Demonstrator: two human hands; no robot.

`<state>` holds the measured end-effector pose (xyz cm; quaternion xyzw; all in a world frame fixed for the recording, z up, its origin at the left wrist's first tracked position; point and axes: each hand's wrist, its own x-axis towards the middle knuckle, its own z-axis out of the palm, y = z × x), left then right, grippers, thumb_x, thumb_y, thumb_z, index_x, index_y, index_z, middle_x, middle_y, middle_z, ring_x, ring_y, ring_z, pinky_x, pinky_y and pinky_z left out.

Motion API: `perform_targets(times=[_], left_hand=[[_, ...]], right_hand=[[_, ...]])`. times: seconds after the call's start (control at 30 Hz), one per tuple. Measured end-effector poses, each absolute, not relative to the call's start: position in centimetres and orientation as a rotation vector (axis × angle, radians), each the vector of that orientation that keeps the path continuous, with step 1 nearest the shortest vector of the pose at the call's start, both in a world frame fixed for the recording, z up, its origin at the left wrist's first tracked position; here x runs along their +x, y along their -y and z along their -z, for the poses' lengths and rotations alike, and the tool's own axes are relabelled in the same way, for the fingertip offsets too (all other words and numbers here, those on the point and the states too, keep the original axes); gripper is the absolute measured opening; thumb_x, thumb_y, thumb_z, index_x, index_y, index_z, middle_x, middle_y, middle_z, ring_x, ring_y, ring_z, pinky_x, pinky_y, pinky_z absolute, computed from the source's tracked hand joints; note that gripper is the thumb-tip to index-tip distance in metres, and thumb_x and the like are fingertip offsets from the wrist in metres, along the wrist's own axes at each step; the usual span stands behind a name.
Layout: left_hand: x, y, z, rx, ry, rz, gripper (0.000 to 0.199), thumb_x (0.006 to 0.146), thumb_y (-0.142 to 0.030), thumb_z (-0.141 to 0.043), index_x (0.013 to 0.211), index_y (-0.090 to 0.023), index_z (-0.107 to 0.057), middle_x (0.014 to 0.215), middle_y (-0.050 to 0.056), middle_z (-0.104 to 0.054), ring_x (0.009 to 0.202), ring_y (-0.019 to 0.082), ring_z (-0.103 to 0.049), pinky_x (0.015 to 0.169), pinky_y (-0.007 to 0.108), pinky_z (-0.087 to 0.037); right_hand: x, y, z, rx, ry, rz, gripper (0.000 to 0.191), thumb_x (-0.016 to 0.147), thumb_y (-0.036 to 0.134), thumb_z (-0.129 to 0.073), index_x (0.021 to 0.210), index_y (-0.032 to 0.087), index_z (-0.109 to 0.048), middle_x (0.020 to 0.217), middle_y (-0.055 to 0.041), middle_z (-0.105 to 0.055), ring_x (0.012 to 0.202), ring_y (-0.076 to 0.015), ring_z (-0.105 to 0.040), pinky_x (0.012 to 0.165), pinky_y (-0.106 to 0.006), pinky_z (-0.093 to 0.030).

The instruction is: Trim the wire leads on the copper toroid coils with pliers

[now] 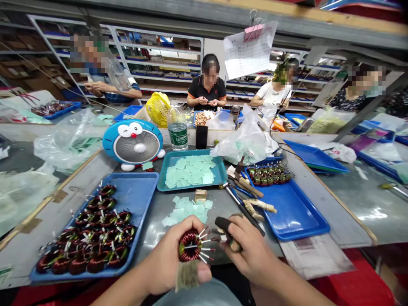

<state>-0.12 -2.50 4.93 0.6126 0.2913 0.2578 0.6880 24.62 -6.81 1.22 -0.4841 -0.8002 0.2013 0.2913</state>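
My left hand [170, 255] is shut on a copper-wound toroid coil [190, 245], whose several tinned wire leads fan out to the right. A tan strip of tape or cloth [187, 275] hangs below that hand. My right hand [251, 250] grips a small black-handled tool [227, 229], its tip close to the leads. Just beyond my hands lie loose pale green insulating paper squares [185, 212]. More wound coils fill a blue plastic tray [140, 191] on the left. Another blue tray [296, 216] on the right holds a row of coils.
A teal tray [191, 154] of green squares, long-nosed pliers [242, 204], a fan [132, 144] and a water bottle [177, 129] stand on the bench. Several co-workers [207, 87] sit across it, before metal shelving [159, 55].
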Motion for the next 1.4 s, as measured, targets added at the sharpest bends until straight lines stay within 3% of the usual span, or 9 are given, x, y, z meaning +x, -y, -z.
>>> perform_targets(times=[0.2,0.3,0.4,0.5,0.77,0.97,1.2,1.3,1.4], left_hand=[[0.2,3.1,-4.2,1.124,-0.571,-0.629,0.065,0.063,-0.058,-0.095,0.094,-0.019,-0.053,0.078,-0.003,-0.054,0.065,0.01,-0.038,0.058,0.022,-0.028],[0.7,4.0,-2.6,0.761,-0.443,-0.78,0.059,0.066,-0.058,-0.093,0.094,-0.017,-0.061,0.078,-0.001,-0.058,0.065,0.011,-0.047,0.062,0.024,-0.036],[1.2,4.6,-1.7,0.524,-0.333,-0.893,0.051,0.085,-0.067,-0.071,0.098,-0.018,-0.068,0.064,-0.004,-0.051,0.059,0.013,-0.048,0.066,0.028,-0.046],[1.4,4.5,-1.9,0.396,-0.265,-0.905,0.061,0.097,-0.072,-0.047,0.101,-0.016,-0.07,0.052,-0.007,-0.039,0.053,0.013,-0.042,0.065,0.029,-0.05],[1.1,4.2,-2.7,0.237,-0.159,-0.893,0.078,0.101,-0.074,-0.023,0.098,-0.01,-0.068,0.05,-0.012,-0.029,0.038,0.005,-0.016,0.046,0.019,-0.047],[0.8,4.9,-2.5,0.231,-0.152,-0.887,0.074,0.099,-0.076,-0.029,0.102,-0.012,-0.066,0.051,-0.012,-0.03,0.036,0.005,-0.018,0.048,0.019,-0.051],[0.1,5.1,-1.5,0.181,-0.184,-0.887,0.068,0.095,-0.075,-0.047,0.105,-0.012,-0.066,0.054,-0.009,-0.044,0.041,0.007,-0.041,0.058,0.024,-0.056],[-0.5,4.9,-0.5,0.289,-0.267,-0.912,0.063,0.093,-0.074,-0.053,0.107,-0.014,-0.067,0.056,-0.007,-0.052,0.044,0.009,-0.05,0.057,0.024,-0.054],[-0.5,4.3,-0.4,0.56,-0.527,-0.994,0.053,0.081,-0.061,-0.08,0.111,-0.019,-0.068,0.073,-0.001,-0.067,0.063,0.015,-0.064,0.066,0.026,-0.052]], right_hand=[[23.0,6.2,-1.6,-1.287,2.121,-0.485,0.013,0.088,0.011,-0.056,0.09,0.023,-0.051,0.088,-0.0029,-0.056,0.082,-0.0226,-0.051,0.07,-0.034,-0.038],[22.0,6.4,-1.7,-1.333,2.038,-0.67,0.014,0.089,0.013,-0.059,0.091,0.024,-0.051,0.088,-0.0014,-0.057,0.083,-0.0218,-0.053,0.072,-0.033,-0.039],[21.6,6.8,-1.1,-1.346,1.864,-0.876,0.007,0.096,0.021,-0.058,0.1,0.025,-0.054,0.096,-0.0021,-0.06,0.089,-0.0219,-0.056,0.077,-0.033,-0.043],[21.6,7.1,-0.2,-1.4,1.71,-0.977,0.012,0.099,0.026,-0.056,0.111,0.025,-0.055,0.101,-0.0035,-0.061,0.093,-0.0234,-0.058,0.082,-0.035,-0.045],[20.8,6.6,-1.1,-1.49,1.893,-0.808,0.007,0.097,0.018,-0.06,0.099,0.023,-0.056,0.096,-0.0029,-0.06,0.092,-0.0242,-0.055,0.08,-0.037,-0.043],[20.6,4.9,-2.3,-1.444,2.08,-0.595,0.013,0.096,0.02,-0.065,0.107,0.024,-0.059,0.101,-0.0036,-0.062,0.093,-0.0241,-0.054,0.079,-0.036,-0.043],[19.6,4.1,-2.2,-1.427,2.159,-0.527,0.015,0.092,0.019,-0.069,0.103,0.025,-0.061,0.097,-0.0024,-0.064,0.09,-0.0231,-0.056,0.077,-0.034,-0.043],[20.0,4.6,-1.5,-1.431,2.039,-0.629,0.012,0.093,0.017,-0.064,0.103,0.024,-0.062,0.098,-0.0035,-0.063,0.092,-0.024,-0.056,0.079,-0.036,-0.043],[20.6,5.5,-0.4,-1.386,1.645,-0.979,0.012,0.096,0.026,-0.062,0.107,0.023,-0.062,0.097,-0.0036,-0.064,0.093,-0.0237,-0.059,0.084,-0.037,-0.046]])
